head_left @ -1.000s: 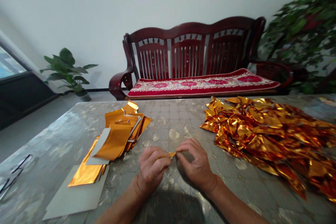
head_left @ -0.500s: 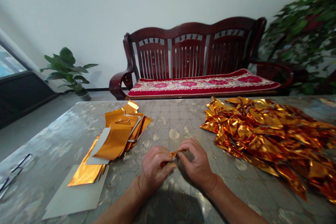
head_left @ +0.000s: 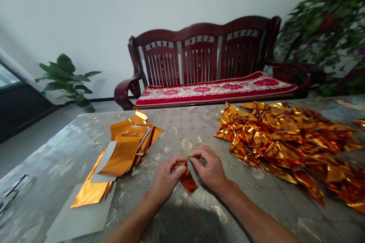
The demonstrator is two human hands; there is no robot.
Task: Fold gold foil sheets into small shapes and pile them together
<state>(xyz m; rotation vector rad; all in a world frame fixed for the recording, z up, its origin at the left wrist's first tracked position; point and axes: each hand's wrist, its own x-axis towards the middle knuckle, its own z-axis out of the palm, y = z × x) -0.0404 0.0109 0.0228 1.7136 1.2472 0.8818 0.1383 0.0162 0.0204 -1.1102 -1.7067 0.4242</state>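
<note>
Between my two hands, over the middle of the table, is a piece of gold foil paper [head_left: 188, 183] with its lower part hanging down toward me. My left hand [head_left: 168, 176] pinches its upper left side between thumb and fingers. Thumb and forefinger of my right hand [head_left: 209, 169] close on its top right edge, where a pale fold shows. To the left lies a loose pile of flat gold foil sheets [head_left: 122, 155] with grey-white backs. A heap of folded, crumpled gold foil pieces [head_left: 273, 136] covers the table's right side.
A grey-white sheet [head_left: 82, 216] lies beneath the near end of the foil pile. Eyeglasses [head_left: 14, 193] rest at the table's [head_left: 176, 121] left. Behind the table stands a dark wooden bench [head_left: 199, 53] with a red floral cushion [head_left: 216, 89]. Potted plants [head_left: 68, 78] flank it.
The foil paper, mostly hidden in my fingers before, now shows a flat part hanging below them. My right hand has moved slightly up. The whole view has shifted a little.
</note>
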